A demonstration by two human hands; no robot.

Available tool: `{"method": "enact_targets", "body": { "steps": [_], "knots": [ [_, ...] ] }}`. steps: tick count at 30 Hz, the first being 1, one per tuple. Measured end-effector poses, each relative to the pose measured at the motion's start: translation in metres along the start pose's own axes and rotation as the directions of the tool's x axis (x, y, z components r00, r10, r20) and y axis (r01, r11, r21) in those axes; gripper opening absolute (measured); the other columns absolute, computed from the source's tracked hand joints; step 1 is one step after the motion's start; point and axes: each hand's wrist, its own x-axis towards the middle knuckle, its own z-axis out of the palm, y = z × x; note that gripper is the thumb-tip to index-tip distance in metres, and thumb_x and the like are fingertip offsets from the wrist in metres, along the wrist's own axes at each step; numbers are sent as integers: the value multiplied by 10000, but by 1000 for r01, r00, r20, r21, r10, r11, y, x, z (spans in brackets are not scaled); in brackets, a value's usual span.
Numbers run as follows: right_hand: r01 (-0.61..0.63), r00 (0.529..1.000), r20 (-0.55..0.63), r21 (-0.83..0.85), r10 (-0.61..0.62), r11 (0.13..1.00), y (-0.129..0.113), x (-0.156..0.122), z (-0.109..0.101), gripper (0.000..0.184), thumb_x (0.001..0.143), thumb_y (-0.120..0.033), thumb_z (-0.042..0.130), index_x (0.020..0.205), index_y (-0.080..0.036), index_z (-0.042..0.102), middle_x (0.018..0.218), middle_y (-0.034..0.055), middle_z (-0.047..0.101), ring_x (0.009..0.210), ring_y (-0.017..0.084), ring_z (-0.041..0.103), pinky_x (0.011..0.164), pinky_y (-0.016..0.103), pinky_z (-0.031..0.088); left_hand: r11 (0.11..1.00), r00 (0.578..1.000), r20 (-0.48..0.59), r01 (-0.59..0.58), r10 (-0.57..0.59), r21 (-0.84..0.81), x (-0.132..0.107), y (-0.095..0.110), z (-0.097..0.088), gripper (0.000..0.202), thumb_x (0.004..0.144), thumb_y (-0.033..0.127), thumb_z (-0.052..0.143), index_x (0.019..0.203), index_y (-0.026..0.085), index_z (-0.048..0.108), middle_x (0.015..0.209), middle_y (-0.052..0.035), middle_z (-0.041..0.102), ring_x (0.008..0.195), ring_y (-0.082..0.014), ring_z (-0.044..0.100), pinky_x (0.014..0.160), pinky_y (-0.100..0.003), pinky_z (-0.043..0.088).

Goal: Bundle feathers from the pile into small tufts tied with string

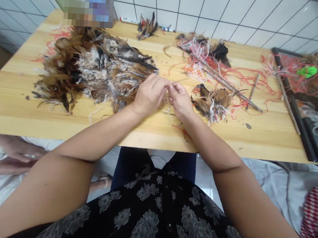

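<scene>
My left hand and my right hand meet over the middle of the wooden table. Both are closed, thumbs and fingertips pinched together. Whatever they hold is too small or too hidden to make out. Close by my left hand lies a big heap of brown, black and grey feathers. A smaller bunch of brown feathers with pale and red strands rests just right of my right hand. Below the hands, a few thin pale strands lie on the wood.
Red and white plastic strings tangle at the back right, beside two thin rods. A small feather bunch and a marker lie near the tiled wall. A black-edged tray stands far right. Another person's hands show lower left.
</scene>
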Motion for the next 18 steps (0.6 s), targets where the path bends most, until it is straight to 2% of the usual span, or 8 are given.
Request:
{"method": "enact_targets", "body": {
  "steps": [2, 5, 7, 9, 12, 14, 18],
  "knots": [
    [74, 997, 6, -15, -74, 997, 5, 5, -3, 548, 894, -627, 930, 851, -246, 537, 855, -27, 620, 768, 111, 522, 687, 248, 479, 999, 999, 34, -30, 29, 22, 1, 3, 0, 505, 1277, 590, 289, 1103, 284, 652, 996, -90, 691, 992, -308, 689, 941, -551, 569],
    [154, 988, 31, -93, -151, 984, 11, 12, -10, 526, 954, -605, 872, 823, -247, 511, 848, -17, 592, 844, 133, 556, 831, 278, 523, 999, 995, 88, -45, 43, 21, 3, 11, -3, 448, 1265, 508, 321, 1109, 286, 677, 1009, -105, 708, 1031, -340, 707, 966, -572, 582],
    [187, 982, 39, -208, -183, 960, 12, 16, -16, 462, 1031, -562, 787, 835, -247, 511, 830, -22, 561, 844, 142, 541, 857, 292, 507, 1000, 994, 107, -5, 7, -24, 5, 14, -6, 313, 1224, 450, 449, 1104, 276, 680, 1071, -114, 737, 1087, -349, 719, 1015, -560, 591],
    [235, 972, 61, -364, -229, 901, 11, 18, -20, 365, 1102, -447, 691, 857, -249, 506, 836, -18, 558, 839, 154, 533, 847, 308, 482, 992, 994, 90, 73, -64, -102, 7, 14, -9, 160, 1147, 399, 604, 1092, 262, 666, 1099, -113, 749, 1068, -328, 723, 989, -502, 611],
    [338, 937, 140, -598, -320, 727, 6, 16, -22, 259, 1103, -268, 637, 881, -250, 505, 915, 16, 618, 900, 184, 583, 902, 345, 491, 949, 981, 24, 193, -193, -251, 7, 7, -10, 107, 1058, 330, 697, 1113, 249, 653, 1092, -98, 739, 968, -272, 718, 868, -403, 621],
    [380, 917, 210, -718, -339, 584, 3, 12, -20, 195, 1077, -202, 640, 918, -245, 534, 1017, 54, 681, 994, 216, 632, 963, 378, 508, 907, 965, 32, 255, -260, -334, 6, 2, -8, 134, 1029, 295, 707, 1141, 241, 658, 1116, -92, 742, 947, -247, 720, 863, -374, 625],
    [343, 933, 272, -873, -235, 348, -1, 2, -13, 84, 1075, -160, 583, 1070, -220, 641, 1207, 122, 743, 1095, 285, 674, 944, 432, 517, 866, 942, 103, 336, -321, -372, 5, -2, -6, 105, 993, 252, 724, 1081, 232, 671, 1072, -71, 750, 920, -232, 716, 863, -361, 620]
  ]
}}
